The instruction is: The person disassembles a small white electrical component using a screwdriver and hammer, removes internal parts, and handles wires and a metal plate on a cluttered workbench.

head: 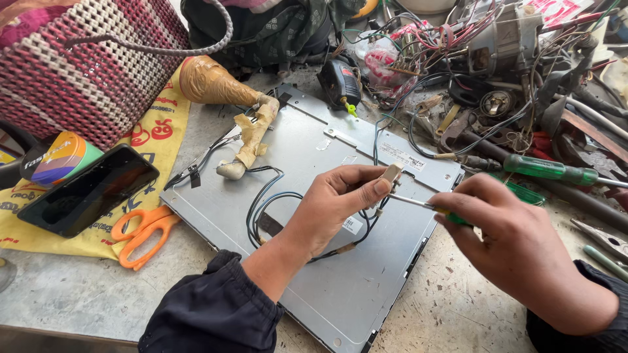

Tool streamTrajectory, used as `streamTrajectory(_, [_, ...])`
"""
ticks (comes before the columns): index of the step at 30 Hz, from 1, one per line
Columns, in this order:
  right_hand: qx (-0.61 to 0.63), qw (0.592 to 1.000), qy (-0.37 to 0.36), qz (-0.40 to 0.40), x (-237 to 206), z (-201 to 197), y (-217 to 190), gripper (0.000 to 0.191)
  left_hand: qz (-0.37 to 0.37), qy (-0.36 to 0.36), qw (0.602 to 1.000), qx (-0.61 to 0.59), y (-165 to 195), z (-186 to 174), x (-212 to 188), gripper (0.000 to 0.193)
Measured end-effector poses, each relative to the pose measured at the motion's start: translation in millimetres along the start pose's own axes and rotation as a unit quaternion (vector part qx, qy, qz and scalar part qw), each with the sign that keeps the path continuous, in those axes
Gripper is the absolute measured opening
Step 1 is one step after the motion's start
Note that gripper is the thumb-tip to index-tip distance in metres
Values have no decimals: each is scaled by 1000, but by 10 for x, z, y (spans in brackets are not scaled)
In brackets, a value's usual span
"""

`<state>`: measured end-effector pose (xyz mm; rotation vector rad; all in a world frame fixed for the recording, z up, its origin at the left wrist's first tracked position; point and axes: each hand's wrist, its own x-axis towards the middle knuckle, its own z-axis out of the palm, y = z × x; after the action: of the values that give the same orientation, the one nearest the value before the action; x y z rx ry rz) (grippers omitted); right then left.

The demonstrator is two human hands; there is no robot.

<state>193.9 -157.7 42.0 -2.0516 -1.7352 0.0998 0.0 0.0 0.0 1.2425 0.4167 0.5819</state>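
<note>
Connector (392,172) — small, beige, on dark wires — sits pinched in the left hand (337,199) above the grey metal panel (327,274). I see the right hand (504,238) clamped on a green-handled screwdriver (418,203), tip touching the connector — orange scissors (140,233) lie well apart.

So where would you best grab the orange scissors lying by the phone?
Judging by how the orange scissors lie flat on the table, grip the two handle loops from above; they are bare and face the near edge, while the blades point under the yellow cloth.
</note>
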Motion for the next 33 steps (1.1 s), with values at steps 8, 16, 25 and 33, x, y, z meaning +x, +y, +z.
streamTrajectory(8, [67,997,17,-40,24,-112,76,35,-17,29,997,-66,-30,-71,49,41])
streamTrajectory(16, [142,985,-90,45,1,-6,135,47,14,46,997,-59,-14,-39,45,49])
streamTrajectory(25, [147,981,-112,57,8,39,199,46,25,30,997,-60,-4,-29,49,49])
streamTrajectory(33, [220,955,-150,127,31,57,258,48,27,29,998,-45,0,-27,62,45])
